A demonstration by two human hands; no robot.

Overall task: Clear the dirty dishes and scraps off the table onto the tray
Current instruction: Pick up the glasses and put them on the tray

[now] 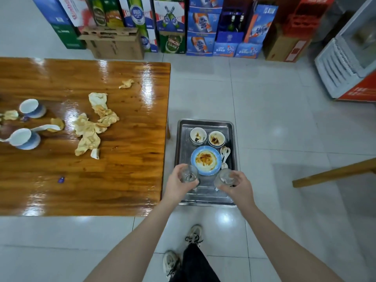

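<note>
The left hand (178,181) curls its fingers round a small clear drinking glass (189,173), and the right hand (239,186) grips a second clear glass (224,178). Both glasses hang over the near end of the rectangular steel tray (183,147).

The middle of the tray is taken by a round blue-rimmed plate (206,160) smeared with sauce. Two small white bowls (198,135) sit at the tray's far end and white ceramic spoons (225,152) lie along its right side. The bare metal left is the near strip, so that looks like the place for both glasses.

It seems best to lower them upright, one toward each near corner. They should stay clear of the plate's rim and of each other, and each base should sit flat before the fingers loosen.

To the left of the tray, the glossy brown wooden table (122,180) holds crumpled stained paper napkins (91,127) and blue-and-white cups (32,108), not yet cleared.
</note>
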